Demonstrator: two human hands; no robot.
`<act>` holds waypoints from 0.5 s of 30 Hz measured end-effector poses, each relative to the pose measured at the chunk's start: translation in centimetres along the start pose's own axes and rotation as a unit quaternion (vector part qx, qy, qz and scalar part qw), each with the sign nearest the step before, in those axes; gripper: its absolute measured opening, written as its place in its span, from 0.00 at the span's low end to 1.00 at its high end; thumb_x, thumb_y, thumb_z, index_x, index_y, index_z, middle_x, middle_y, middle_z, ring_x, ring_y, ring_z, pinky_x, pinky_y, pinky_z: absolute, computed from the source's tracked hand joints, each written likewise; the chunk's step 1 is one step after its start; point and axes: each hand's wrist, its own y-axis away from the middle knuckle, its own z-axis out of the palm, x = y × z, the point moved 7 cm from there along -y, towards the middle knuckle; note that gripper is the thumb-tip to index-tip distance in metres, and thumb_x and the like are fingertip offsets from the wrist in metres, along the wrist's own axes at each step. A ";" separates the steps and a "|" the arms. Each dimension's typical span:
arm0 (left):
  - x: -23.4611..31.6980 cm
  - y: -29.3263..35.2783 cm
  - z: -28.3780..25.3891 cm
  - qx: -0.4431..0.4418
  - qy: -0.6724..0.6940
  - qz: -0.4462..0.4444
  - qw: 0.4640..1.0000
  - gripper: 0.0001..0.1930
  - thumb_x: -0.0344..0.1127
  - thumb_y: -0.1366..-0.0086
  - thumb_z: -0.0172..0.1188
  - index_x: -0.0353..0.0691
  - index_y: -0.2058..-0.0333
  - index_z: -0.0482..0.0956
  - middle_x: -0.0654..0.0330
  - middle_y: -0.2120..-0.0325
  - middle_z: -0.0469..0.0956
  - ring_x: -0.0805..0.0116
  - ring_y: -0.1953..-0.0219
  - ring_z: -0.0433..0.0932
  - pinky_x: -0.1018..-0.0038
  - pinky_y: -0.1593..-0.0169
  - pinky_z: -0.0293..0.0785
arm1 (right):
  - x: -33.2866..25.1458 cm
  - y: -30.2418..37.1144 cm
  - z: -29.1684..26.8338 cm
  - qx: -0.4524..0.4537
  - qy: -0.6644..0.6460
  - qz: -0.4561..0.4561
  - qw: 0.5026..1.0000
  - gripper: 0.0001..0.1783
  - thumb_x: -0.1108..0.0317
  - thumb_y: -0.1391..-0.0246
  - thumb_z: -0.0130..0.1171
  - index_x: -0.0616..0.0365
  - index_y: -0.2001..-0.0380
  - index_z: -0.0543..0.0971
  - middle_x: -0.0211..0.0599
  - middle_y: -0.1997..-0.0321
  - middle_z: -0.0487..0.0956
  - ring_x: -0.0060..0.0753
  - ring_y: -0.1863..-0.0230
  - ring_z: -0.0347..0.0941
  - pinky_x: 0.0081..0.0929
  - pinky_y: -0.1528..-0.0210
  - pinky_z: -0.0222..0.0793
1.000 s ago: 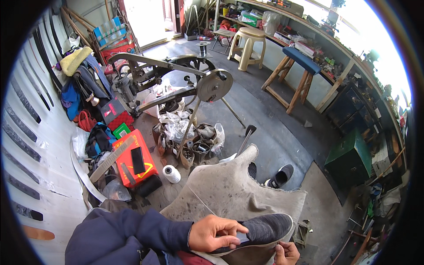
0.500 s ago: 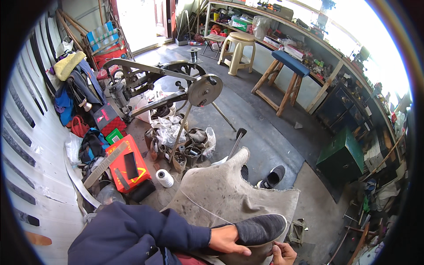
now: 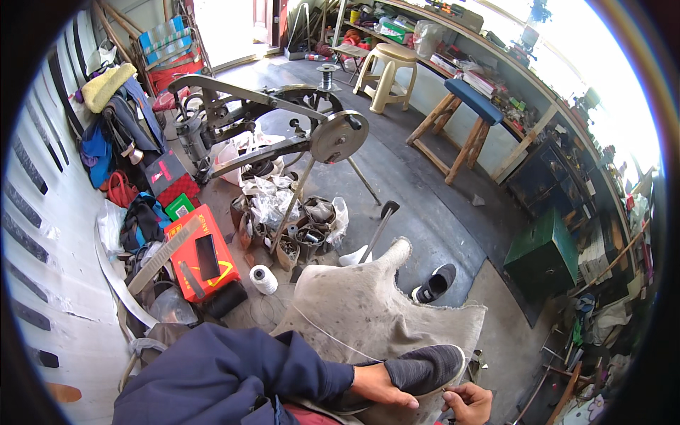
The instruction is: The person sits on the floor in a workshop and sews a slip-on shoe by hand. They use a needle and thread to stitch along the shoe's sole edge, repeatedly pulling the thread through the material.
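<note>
A dark grey slip-on shoe with a pale sole edge lies on its side across the stained beige cloth over my lap. My left hand grips it at the opening; the thumb shows along its near side, while the other fingers are hidden. Close to the sole, my right hand is closed in a pinch, with a small, thin, dark tip at the fingertips that is too small to name. White thread runs over the cloth toward the shoe from the side of a white spool on the floor.
Ahead stands a hand-cranked sewing machine with a metal wheel. An orange-red box carrying a dark phone lies at left. Another dark shoe is beyond the cloth. A blue-topped stool and green box stand right.
My right hand has shifted slightly to the right and up, still pinched near the sole. The shoe and left hand sit a little farther right in view, as the whole view has shifted.
</note>
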 end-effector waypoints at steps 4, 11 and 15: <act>0.4 0.8 -1.2 0.070 -0.013 0.008 0.997 0.41 0.45 0.33 0.67 0.26 0.31 0.61 0.42 0.30 0.63 0.55 0.27 0.60 0.68 0.25 0.52 | -1.1 0.1 1.7 0.064 0.032 -0.067 0.995 0.06 0.74 0.37 0.65 0.67 0.62 0.84 0.31 0.74 0.82 0.20 0.72 0.77 0.21 0.68 0.72; 0.5 1.5 -2.3 0.119 -0.090 0.020 0.989 0.35 0.43 0.32 0.63 0.27 0.33 0.65 0.41 0.32 0.65 0.51 0.28 0.61 0.66 0.26 0.53 | -1.1 -2.1 2.8 0.093 0.236 -0.124 0.959 0.08 0.76 0.43 0.68 0.66 0.61 0.84 0.40 0.72 0.84 0.24 0.71 0.79 0.23 0.66 0.74; 0.0 1.3 -2.3 0.125 -0.105 0.030 0.986 0.35 0.43 0.32 0.63 0.28 0.33 0.65 0.42 0.31 0.65 0.50 0.27 0.60 0.66 0.25 0.53 | 2.0 -4.1 2.1 0.094 0.074 -0.064 0.991 0.12 0.78 0.53 0.74 0.65 0.71 0.77 0.31 0.79 0.82 0.15 0.75 0.75 0.18 0.71 0.71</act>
